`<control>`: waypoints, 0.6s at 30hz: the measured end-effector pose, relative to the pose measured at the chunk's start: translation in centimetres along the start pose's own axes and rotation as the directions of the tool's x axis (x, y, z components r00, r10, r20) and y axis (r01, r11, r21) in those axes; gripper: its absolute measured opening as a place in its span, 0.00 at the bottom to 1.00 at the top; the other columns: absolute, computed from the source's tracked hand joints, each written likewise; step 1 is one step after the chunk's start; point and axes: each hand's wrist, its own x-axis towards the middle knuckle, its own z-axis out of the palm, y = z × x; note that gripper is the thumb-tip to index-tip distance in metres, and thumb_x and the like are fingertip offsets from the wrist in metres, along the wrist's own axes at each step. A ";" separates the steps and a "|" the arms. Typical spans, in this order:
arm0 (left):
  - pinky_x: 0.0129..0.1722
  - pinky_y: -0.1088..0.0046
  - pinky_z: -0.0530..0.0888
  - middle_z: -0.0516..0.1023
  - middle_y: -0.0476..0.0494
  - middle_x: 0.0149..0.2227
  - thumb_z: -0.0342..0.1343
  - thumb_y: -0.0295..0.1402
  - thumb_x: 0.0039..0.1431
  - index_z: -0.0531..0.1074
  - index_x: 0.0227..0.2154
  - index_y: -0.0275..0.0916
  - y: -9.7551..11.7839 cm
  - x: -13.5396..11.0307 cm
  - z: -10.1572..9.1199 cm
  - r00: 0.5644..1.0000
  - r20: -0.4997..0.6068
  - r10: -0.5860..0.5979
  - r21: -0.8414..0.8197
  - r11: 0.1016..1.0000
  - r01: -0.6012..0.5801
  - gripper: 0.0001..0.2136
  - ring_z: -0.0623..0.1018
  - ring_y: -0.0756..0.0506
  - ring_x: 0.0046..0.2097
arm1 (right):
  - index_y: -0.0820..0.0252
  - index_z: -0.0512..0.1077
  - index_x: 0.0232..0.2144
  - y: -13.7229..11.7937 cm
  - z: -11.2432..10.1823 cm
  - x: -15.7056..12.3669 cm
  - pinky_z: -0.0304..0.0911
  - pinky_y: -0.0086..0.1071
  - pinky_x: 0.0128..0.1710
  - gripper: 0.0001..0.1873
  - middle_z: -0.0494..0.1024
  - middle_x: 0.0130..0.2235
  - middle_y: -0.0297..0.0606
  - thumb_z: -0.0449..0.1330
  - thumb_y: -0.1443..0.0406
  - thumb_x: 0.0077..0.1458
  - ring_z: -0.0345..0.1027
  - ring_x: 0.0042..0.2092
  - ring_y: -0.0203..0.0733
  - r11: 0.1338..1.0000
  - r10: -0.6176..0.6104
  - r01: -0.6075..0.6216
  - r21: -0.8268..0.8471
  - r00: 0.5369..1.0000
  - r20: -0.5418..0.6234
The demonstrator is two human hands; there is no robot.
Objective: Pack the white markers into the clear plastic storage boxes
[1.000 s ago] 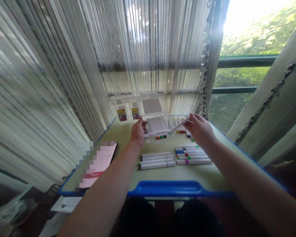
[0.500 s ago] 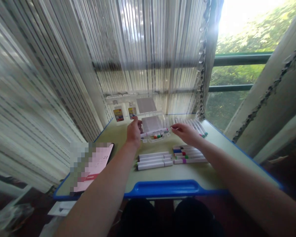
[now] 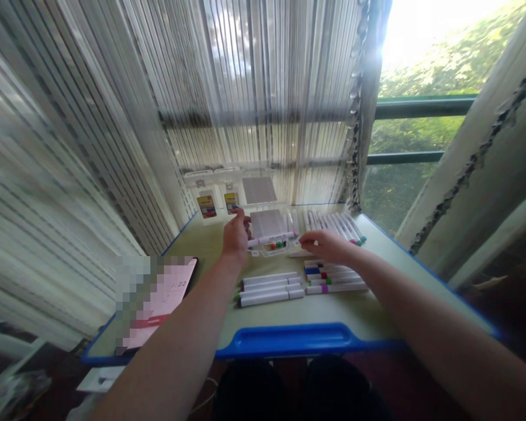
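Observation:
My left hand (image 3: pixel 235 237) is closed at the left edge of an open clear plastic case (image 3: pixel 266 225), its fingers curled on the rim. One white marker (image 3: pixel 272 238) with a purplish end lies across the front of the case. Small orange and green pieces show just in front of that marker. My right hand (image 3: pixel 322 245) is by the case's front right corner with its fingers pressed together; whatever they hold is hidden. Under that hand, a white pen end sticks out to the left, above a group of markers (image 3: pixel 333 280) with coloured bands.
A row of white markers (image 3: pixel 333 225) lies at the back right. Thicker white markers (image 3: pixel 272 289) lie in front of the case. A partly blurred phone or tablet (image 3: pixel 166 304) rests at left. A blue tray (image 3: pixel 293 339) edges the table's front; curtains (image 3: pixel 263 88) hang behind.
My right hand has come slightly down and toward me, near the case's corner. A white pen end now shows left of it. My left hand stays at the case.

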 end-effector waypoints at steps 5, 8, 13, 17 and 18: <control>0.13 0.80 0.52 0.53 0.58 0.14 0.56 0.49 0.49 0.65 0.18 0.36 0.1 -0.2 0.0 1.000 -0.014 0.016 0.016 1.000 -0.016 0.20 0.54 0.57 0.14 | 0.59 0.78 0.37 0.3 -2.4 -0.4 0.62 0.29 0.35 0.16 0.79 0.37 0.37 0.57 0.71 0.45 0.71 0.37 0.41 0.983 0.078 -0.058 -0.172 0.991 0.110; 0.13 0.80 0.52 0.52 0.58 0.14 0.56 0.49 0.49 0.64 0.17 0.36 0.2 0.0 -0.2 1.000 -0.023 0.015 -0.006 1.000 -0.016 0.20 0.54 0.57 0.14 | 0.58 0.78 0.34 0.4 -2.7 -0.5 0.62 0.30 0.35 0.13 0.79 0.35 0.37 0.58 0.69 0.45 0.71 0.37 0.42 0.963 0.141 -0.086 -0.256 0.968 0.206; 0.13 0.80 0.52 0.53 0.58 0.14 0.55 0.48 0.50 0.65 0.18 0.36 0.1 0.2 -0.2 0.999 -0.035 0.017 -0.023 1.000 -0.018 0.20 0.53 0.57 0.14 | 0.56 0.78 0.35 0.1 -2.1 -0.6 0.61 0.30 0.37 0.10 0.80 0.37 0.37 0.59 0.67 0.49 0.71 0.39 0.42 0.972 0.107 -0.056 -0.230 0.971 0.216; 0.14 0.80 0.51 0.53 0.58 0.14 0.56 0.49 0.50 0.64 0.17 0.35 0.1 0.2 -0.3 0.999 -0.036 0.020 -0.033 0.999 -0.021 0.21 0.53 0.58 0.14 | 0.58 0.76 0.36 0.3 -1.8 -0.4 0.61 0.31 0.37 0.11 0.79 0.36 0.39 0.57 0.67 0.50 0.70 0.39 0.43 0.970 0.072 -0.040 -0.240 0.990 0.124; 0.14 0.80 0.50 0.53 0.58 0.14 0.56 0.49 0.49 0.64 0.17 0.35 0.2 0.2 -0.3 0.999 -0.040 0.018 -0.040 0.999 -0.019 0.21 0.53 0.58 0.14 | 0.58 0.76 0.36 0.5 -1.8 -0.4 0.61 0.31 0.37 0.11 0.79 0.35 0.39 0.57 0.68 0.50 0.70 0.39 0.42 0.973 0.040 -0.016 -0.230 0.994 0.100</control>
